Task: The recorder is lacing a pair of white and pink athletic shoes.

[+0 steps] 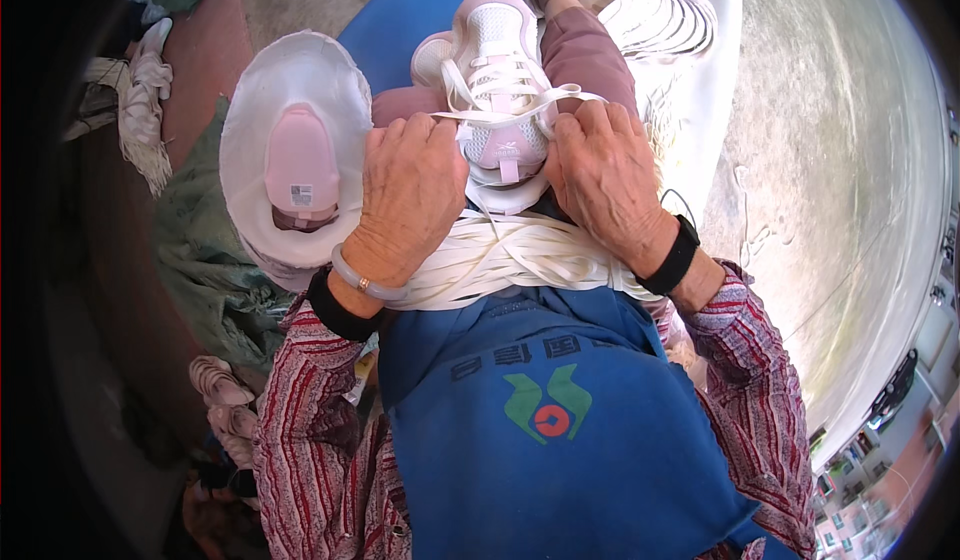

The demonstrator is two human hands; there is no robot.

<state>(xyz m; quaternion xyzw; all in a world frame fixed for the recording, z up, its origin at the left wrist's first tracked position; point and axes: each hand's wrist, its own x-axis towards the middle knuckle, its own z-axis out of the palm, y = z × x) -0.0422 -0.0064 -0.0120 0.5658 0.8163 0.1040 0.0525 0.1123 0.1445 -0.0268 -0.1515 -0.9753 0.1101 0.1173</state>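
A white and pink sneaker rests between my knees, toe pointing away from me. White shoelace runs through its eyelets, and a loose length crosses over the tongue. My left hand is closed on that lace at the shoe's left side. At its right side my right hand also grips the lace, fingers bent in. The fingertips of both hands are partly hidden. Part of another pale sneaker shows behind the first. Across my lap, below the shoe, lies a thick bundle of white laces.
Left of my left hand stands a white oval shell with a pink insole-shaped piece inside. More white laces hang at the upper right on a white sheet. Green cloth and pale shoes lie to the left.
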